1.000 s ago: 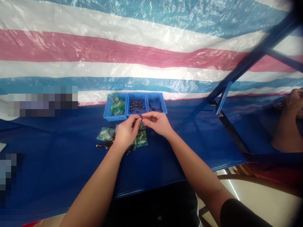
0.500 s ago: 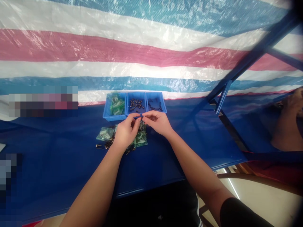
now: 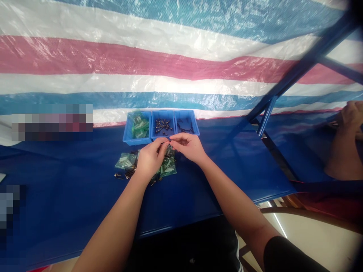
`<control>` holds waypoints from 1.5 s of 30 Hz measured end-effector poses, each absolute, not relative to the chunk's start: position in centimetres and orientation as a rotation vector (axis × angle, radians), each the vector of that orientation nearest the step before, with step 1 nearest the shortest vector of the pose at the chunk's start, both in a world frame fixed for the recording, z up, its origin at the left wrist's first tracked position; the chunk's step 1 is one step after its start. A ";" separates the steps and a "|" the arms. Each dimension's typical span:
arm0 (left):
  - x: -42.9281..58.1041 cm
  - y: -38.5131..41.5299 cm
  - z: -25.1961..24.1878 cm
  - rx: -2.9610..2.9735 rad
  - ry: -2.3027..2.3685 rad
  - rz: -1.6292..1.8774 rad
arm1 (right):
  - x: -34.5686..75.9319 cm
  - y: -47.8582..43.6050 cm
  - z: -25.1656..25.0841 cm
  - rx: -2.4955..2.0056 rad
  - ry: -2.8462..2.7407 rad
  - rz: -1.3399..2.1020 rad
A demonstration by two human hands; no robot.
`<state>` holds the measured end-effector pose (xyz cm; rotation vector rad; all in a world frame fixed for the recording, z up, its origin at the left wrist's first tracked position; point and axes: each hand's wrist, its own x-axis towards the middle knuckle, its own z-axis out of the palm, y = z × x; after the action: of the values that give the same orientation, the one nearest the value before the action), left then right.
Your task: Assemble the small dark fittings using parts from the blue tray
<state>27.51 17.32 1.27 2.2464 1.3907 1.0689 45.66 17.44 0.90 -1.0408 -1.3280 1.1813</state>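
My left hand (image 3: 151,156) and my right hand (image 3: 188,146) meet fingertip to fingertip above a pile of small hardware. Both are closed in a pinch, and whatever lies between the fingers is too small to make out. Under the left hand lie dark screws (image 3: 129,173), partly hidden by it. Clear bags of small parts, one at the left (image 3: 125,160) and one at the right (image 3: 169,166), lie in the pile. Just beyond my fingers stand three blue bins: the left bin (image 3: 137,142) holds green-tinted bags, the middle bin (image 3: 163,113) brass-and-dark screws, the right bin (image 3: 185,113) thin dark pieces.
Everything rests on a blue table (image 3: 184,204). Behind it hangs a striped plastic sheet (image 3: 170,64). A blue metal frame (image 3: 283,87) rises at the right, with another person's arm (image 3: 344,147) beyond it. Blurred-out areas cover things at the left.
My fingertips have drawn slightly closer together, with the left index finger shifted a little. At the far right, the other person's hand has moved up and left. The bins and pile are unchanged.
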 end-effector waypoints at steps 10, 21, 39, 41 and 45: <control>27.6 17.2 1.3 2.228 1.376 1.106 | 45.5 17.4 1.0 -0.993 -1.298 1.207; 27.7 17.2 1.2 2.269 1.392 1.168 | 45.5 17.4 1.5 -1.056 -1.293 1.179; 27.7 17.2 1.2 2.284 1.396 1.174 | 45.4 17.4 1.2 -1.011 -1.280 1.156; 27.7 17.2 1.1 2.297 1.390 1.201 | 45.5 17.4 1.2 -1.032 -1.288 1.153; 27.6 17.3 1.1 2.322 1.359 1.220 | 45.6 17.4 1.0 -1.054 -1.334 1.126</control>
<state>27.61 17.30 1.09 2.3223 1.3586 1.2203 45.60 17.45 1.03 -1.0537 -1.3341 1.1256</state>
